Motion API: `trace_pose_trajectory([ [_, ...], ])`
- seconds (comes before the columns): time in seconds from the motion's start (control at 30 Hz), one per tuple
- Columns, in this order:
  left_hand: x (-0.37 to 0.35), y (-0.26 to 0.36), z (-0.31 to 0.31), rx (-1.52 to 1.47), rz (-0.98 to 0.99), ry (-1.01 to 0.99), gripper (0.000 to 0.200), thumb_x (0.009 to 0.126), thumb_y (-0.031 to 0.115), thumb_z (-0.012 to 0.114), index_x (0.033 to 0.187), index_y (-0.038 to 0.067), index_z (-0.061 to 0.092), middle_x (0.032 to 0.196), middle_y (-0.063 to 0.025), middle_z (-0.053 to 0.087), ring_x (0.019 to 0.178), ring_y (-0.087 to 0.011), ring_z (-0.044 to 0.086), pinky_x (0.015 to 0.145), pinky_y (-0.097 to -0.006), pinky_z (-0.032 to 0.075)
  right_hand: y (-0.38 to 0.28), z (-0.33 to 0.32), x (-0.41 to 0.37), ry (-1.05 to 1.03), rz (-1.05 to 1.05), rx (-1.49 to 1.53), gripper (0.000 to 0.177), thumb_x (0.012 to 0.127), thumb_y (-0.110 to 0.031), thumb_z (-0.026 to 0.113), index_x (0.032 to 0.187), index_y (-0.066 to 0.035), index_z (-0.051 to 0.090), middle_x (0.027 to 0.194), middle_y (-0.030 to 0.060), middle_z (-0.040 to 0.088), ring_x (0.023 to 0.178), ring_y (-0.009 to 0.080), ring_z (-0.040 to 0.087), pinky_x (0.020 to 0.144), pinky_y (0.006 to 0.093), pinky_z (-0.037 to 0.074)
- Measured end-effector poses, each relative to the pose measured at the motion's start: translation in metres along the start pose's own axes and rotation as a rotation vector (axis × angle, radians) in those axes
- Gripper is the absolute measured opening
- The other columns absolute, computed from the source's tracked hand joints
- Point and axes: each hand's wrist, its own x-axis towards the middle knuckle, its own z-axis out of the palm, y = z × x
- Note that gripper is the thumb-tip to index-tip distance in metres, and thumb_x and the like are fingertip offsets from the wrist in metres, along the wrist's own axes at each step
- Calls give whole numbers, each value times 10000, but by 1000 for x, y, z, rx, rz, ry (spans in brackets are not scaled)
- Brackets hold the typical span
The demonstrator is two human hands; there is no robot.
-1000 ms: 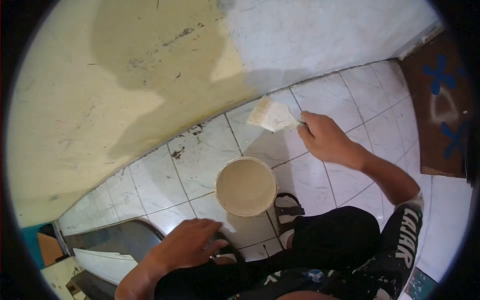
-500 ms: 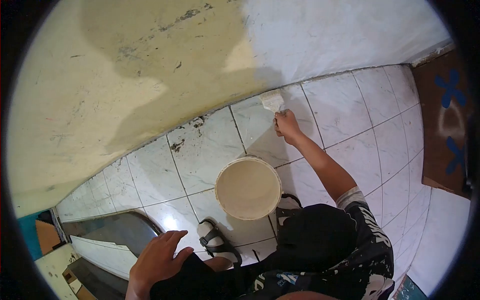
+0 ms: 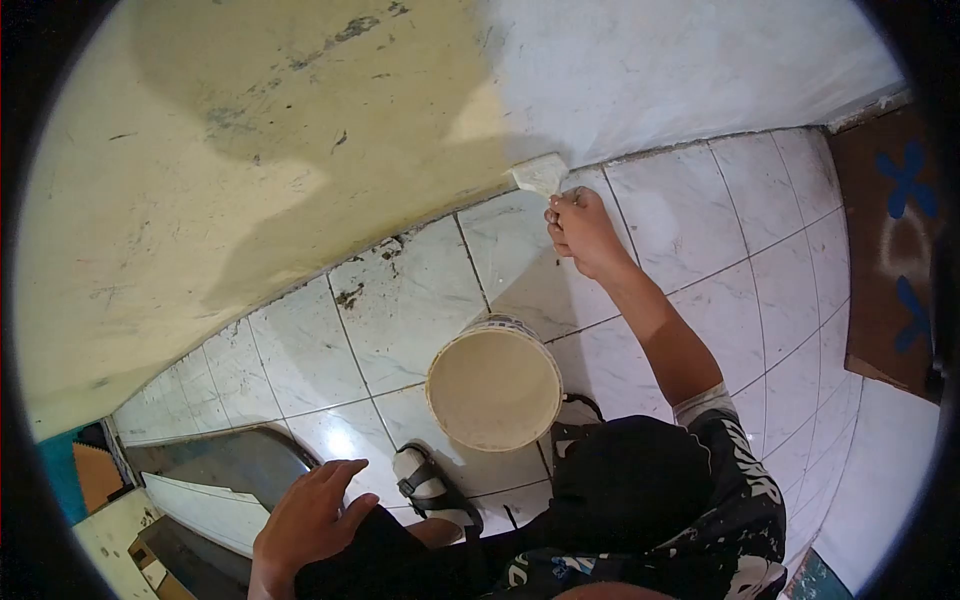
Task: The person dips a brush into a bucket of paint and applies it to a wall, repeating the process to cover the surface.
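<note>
My right hand [image 3: 587, 230] is closed round the handle of a wide paintbrush [image 3: 540, 176]. The whitish bristles meet the foot of the wall, just above the floor tiles. To the left the wall is bare yellow [image 3: 330, 130] with dark scuffs; to the right it has a white coat [image 3: 640, 80], and the brush is close to the border between them. Between my feet stands a round bucket [image 3: 496, 388] with a pale inside. My left hand [image 3: 312, 512] rests near my knee, fingers spread, holding nothing.
White tiles [image 3: 420, 310] cover the floor, with dark crumbs [image 3: 350, 296] near the wall. A brown panel with blue marks [image 3: 895, 250] stands at the right. Grey and white boards [image 3: 215, 460] lie at the lower left. My sandalled foot [image 3: 432, 480] is beside the bucket.
The brush has risen slightly from the floor edge onto the wall's foot, my right hand moving with it. My left hand stays near my knee.
</note>
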Motion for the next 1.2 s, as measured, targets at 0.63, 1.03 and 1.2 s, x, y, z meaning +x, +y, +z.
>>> trace_pose_trajectory([
  [0.63, -3, -1, 3, 37, 3, 3, 470, 990, 286, 653, 1372, 29, 560, 1333, -231, 633, 1286, -400, 574, 1097, -468, 449, 79, -29, 20, 87, 31, 46, 119, 1009, -147, 509, 943, -109, 418, 726, 26, 506, 444, 59, 338, 371, 259, 222],
  [1.03, -16, -8, 14, 40, 37, 80, 490, 990, 329, 657, 1351, 7, 579, 1269, -252, 659, 1176, -407, 637, 1015, -469, 491, 81, -33, 42, 91, 74, -26, 113, 969, -113, 510, 960, -73, 404, 762, 40, 506, 474, 65, 333, 394, 268, 225],
  [1.2, -19, -5, 13, 50, 87, 104, 480, 993, 326, 655, 1343, 5, 586, 1260, -244, 664, 1159, -406, 643, 1005, -477, 493, 77, -33, 44, 77, 37, -52, 124, 978, -120, 525, 975, -70, 411, 756, 36, 507, 477, 64, 336, 394, 271, 226],
])
